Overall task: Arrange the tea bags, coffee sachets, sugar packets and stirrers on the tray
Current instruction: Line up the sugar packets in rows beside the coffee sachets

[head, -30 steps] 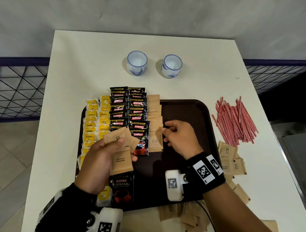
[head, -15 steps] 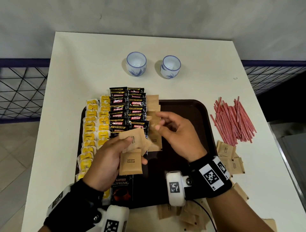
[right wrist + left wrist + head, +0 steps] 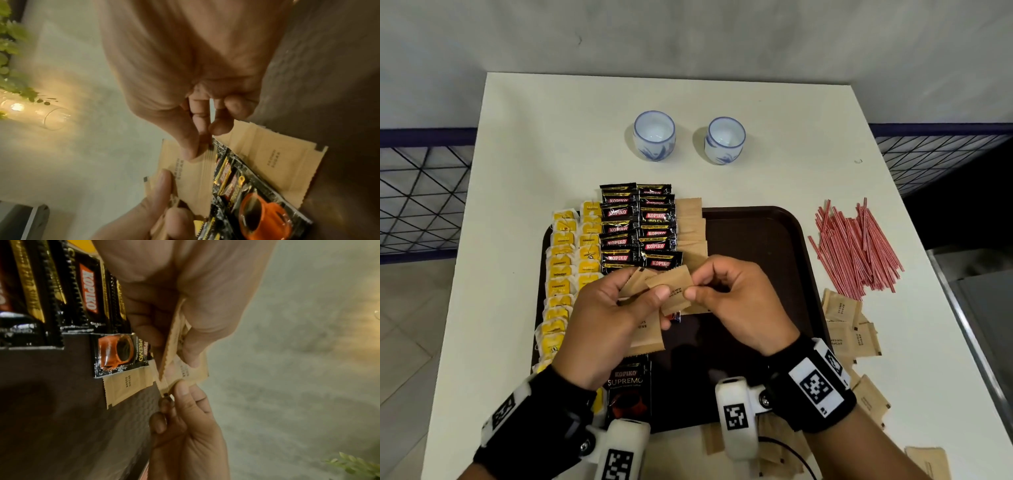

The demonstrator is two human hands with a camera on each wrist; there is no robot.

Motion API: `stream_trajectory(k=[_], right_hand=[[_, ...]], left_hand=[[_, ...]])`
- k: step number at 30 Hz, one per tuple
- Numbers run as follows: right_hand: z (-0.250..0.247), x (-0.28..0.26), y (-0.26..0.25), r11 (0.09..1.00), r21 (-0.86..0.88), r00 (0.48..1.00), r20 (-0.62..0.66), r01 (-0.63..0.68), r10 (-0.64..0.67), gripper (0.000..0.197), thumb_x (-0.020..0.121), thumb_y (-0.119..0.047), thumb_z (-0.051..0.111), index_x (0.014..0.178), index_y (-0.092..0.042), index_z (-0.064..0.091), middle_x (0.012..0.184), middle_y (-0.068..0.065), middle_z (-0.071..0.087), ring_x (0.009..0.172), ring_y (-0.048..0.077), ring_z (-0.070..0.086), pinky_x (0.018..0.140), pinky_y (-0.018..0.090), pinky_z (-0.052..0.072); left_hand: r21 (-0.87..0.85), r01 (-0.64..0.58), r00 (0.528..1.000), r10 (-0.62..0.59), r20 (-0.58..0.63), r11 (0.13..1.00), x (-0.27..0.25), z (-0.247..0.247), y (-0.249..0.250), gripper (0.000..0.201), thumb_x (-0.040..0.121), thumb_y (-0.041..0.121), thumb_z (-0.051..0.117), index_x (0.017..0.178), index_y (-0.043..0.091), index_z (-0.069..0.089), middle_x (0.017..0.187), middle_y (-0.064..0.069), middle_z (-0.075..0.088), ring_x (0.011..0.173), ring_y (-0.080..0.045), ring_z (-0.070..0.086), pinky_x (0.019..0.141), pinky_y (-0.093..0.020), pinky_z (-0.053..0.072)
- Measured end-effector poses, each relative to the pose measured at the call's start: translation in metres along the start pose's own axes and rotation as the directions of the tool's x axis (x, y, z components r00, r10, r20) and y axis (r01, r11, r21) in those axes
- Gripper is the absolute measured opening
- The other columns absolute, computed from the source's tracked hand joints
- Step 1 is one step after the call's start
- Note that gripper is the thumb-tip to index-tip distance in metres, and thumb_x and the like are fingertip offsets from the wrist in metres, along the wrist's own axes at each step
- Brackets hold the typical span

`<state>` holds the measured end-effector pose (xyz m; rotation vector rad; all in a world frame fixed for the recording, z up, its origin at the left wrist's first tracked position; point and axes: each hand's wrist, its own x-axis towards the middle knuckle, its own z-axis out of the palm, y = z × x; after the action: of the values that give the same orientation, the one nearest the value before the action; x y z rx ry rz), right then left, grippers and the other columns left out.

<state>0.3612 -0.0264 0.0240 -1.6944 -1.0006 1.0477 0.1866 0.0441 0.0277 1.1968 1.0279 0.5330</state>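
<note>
The black coffee sachets (image 3: 637, 229) in the middle of the head view carry "KOPIKO" in white on red bands; a larger one (image 3: 627, 387) near the bottom centre reads "KOPIKO SUPREMO" above a picture of an orange cup. The same sachet face shows in the left wrist view, where "PREMO" can be read, beside a flat brown packet printed "BROWN SUGAR" (image 3: 128, 382). The yellow tea bags (image 3: 561, 274) run down the left side of the dark tray (image 3: 767, 240) in two columns; words such as "CONNECT" and "MOMENT" show on a few, the rest is too small to read. A column of sugar packets (image 3: 690, 233) lies just right of the sachets on the tray.

The left hand (image 3: 606, 325), lower centre of the head view, has its fingers curled round a fanned bunch of brown sugar packets (image 3: 645, 339), thumb pressed on top. The right hand (image 3: 736, 305), just beside it, pinches the edge of the top packet (image 3: 674, 291) between thumb and forefinger, its other fingers curled in; "SUGAR" reads on that packet. Both hands are above the tray's middle.

At the right of the frame, off the tray, lie red-and-white stirrers (image 3: 854, 246) in a loose heap, with more loose packets (image 3: 849, 329) marked "BROWN SUGAR" below them. Two white-and-blue cups (image 3: 654, 135) stand on the white table (image 3: 551, 137) at upper centre.
</note>
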Motion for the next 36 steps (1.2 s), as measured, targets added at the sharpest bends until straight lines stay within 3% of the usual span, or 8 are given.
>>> stream_trajectory(k=[4, 10, 13, 16, 21, 26, 31, 36], right_hand=[[0.001, -0.004, 0.002, 0.999, 0.037, 1.0, -0.003, -0.005, 0.005, 0.015, 0.081, -0.008, 0.077, 0.08, -0.022, 0.072, 0.076, -0.003, 0.065, 0.069, 0.01, 0.061, 0.07, 0.031, 0.053], [0.0, -0.007, -0.003, 0.991, 0.131, 1.0, 0.006, -0.015, 0.014, 0.015, 0.086, 0.003, 0.071, 0.09, -0.011, 0.071, 0.074, 0.005, 0.063, 0.059, 0.016, 0.062, 0.055, 0.015, 0.046], [0.0, -0.008, -0.004, 0.991, 0.131, 1.0, 0.013, -0.004, 0.003, 0.017, 0.087, 0.005, 0.069, 0.095, -0.009, 0.072, 0.078, 0.017, 0.063, 0.059, 0.018, 0.062, 0.055, 0.015, 0.045], [-0.004, -0.007, -0.005, 0.992, 0.129, 1.0, -0.009, -0.013, 0.014, 0.012, 0.089, 0.003, 0.068, 0.09, -0.008, 0.072, 0.075, 0.016, 0.066, 0.056, 0.018, 0.062, 0.052, 0.019, 0.045], [-0.033, 0.003, 0.009, 0.974, 0.173, 0.978, -0.122, -0.145, 0.167, 0.004, 0.089, 0.003, 0.066, 0.091, 0.004, 0.069, 0.074, 0.025, 0.067, 0.055, 0.018, 0.063, 0.047, 0.023, 0.047], [-0.041, 0.008, 0.031, 0.932, 0.173, 0.936, -0.097, -0.319, 0.338, 0.005, 0.089, 0.004, 0.066, 0.087, 0.002, 0.07, 0.07, 0.017, 0.069, 0.058, 0.023, 0.063, 0.048, 0.025, 0.048], [-0.031, 0.011, 0.034, 0.925, 0.074, 0.926, -0.036, -0.373, 0.376, 0.005, 0.089, 0.006, 0.065, 0.09, 0.004, 0.069, 0.074, 0.026, 0.069, 0.054, 0.019, 0.063, 0.046, 0.023, 0.048], [-0.021, 0.012, 0.038, 0.928, -0.012, 0.928, -0.021, -0.373, 0.373, 0.009, 0.088, 0.004, 0.067, 0.083, -0.003, 0.07, 0.061, 0.008, 0.065, 0.048, 0.013, 0.061, 0.043, 0.02, 0.045]], left_hand=[[0.072, -0.071, 0.997, 0.072, -0.005, 0.995, 0.001, 0.0, 0.001, 0.012, 0.084, 0.008, 0.074, 0.094, 0.014, 0.075, 0.075, -0.004, 0.076, 0.056, -0.025, 0.071, 0.06, -0.023, 0.056], [0.074, -0.071, 0.997, 0.07, 0.021, 0.995, 0.0, 0.001, 0.002, 0.014, 0.083, 0.006, 0.075, 0.094, 0.013, 0.075, 0.082, -0.003, 0.077, 0.055, -0.026, 0.071, 0.06, -0.023, 0.056], [0.07, -0.054, 0.998, 0.053, 0.024, 0.996, -0.001, 0.001, 0.002, 0.012, 0.084, 0.009, 0.074, 0.094, 0.015, 0.075, 0.082, -0.004, 0.076, 0.056, -0.028, 0.071, 0.061, -0.026, 0.057], [0.056, -0.014, 1.0, 0.013, 0.012, 0.998, -0.002, -0.002, 0.002, 0.012, 0.093, 0.016, 0.065, 0.097, 0.018, 0.076, 0.079, -0.008, 0.076, 0.06, -0.028, 0.072, 0.062, -0.031, 0.057], [-0.013, 0.079, 0.995, -0.08, -0.059, 0.997, -0.003, -0.018, 0.0, 0.018, 0.097, 0.021, 0.06, 0.101, 0.021, 0.077, 0.084, -0.007, 0.075, 0.056, -0.021, 0.066, 0.054, -0.03, 0.051], [-0.135, 0.164, 0.981, -0.176, -0.081, 0.977, -0.005, -0.035, -0.005, 0.024, 0.1, 0.018, 0.055, 0.096, 0.021, 0.078, 0.078, -0.016, 0.07, 0.058, -0.022, 0.063, 0.05, -0.028, 0.048], [-0.133, 0.154, 0.982, -0.166, -0.087, 0.979, -0.009, -0.039, -0.01, 0.019, 0.096, 0.017, 0.059, 0.092, 0.021, 0.077, 0.077, -0.015, 0.07, 0.055, -0.024, 0.061, 0.049, -0.029, 0.047], [-0.126, 0.144, 0.982, -0.157, -0.105, 0.982, -0.011, -0.038, -0.012, 0.011, 0.092, 0.013, 0.064, 0.094, 0.015, 0.075, 0.086, -0.011, 0.074, 0.051, -0.024, 0.062, 0.044, -0.028, 0.047]])
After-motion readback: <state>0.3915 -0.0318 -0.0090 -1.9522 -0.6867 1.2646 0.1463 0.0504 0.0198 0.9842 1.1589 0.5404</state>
